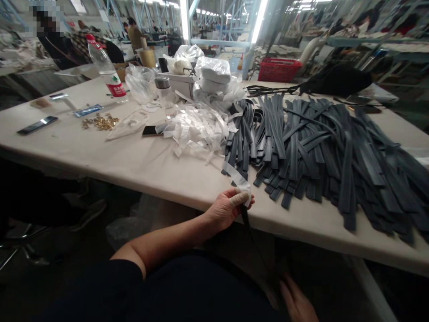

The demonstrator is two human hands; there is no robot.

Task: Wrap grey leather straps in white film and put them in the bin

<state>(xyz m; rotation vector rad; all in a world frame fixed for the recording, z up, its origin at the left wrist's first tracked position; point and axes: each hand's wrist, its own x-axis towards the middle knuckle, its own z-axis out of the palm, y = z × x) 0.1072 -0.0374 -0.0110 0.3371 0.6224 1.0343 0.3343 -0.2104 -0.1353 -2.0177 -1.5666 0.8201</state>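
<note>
My left hand [229, 206] is closed at the table's front edge, its thumb with a pale covering pressed over a translucent white plastic strip [237, 175] and the end of a dark strap [246, 219]. From there the strap hangs below the tabletop toward my lap. Low in the view, my right hand [298, 302] is in shadow, fingers together around the lower part of this strap; its fingertips are dim. Just right of my left hand lies a large pile of dark grey straps [301, 147]. Behind it is a heap of white plastic strips [197, 129].
On the left of the table [134, 165] are a red-labelled bottle [109, 74], small gold-coloured metal pieces [105, 123] and a phone [37, 125]. Plastic-wrapped bundles [212, 74] and a glass jar [164, 91] stand behind. A red basket [279, 69] is at the back; people are farther off.
</note>
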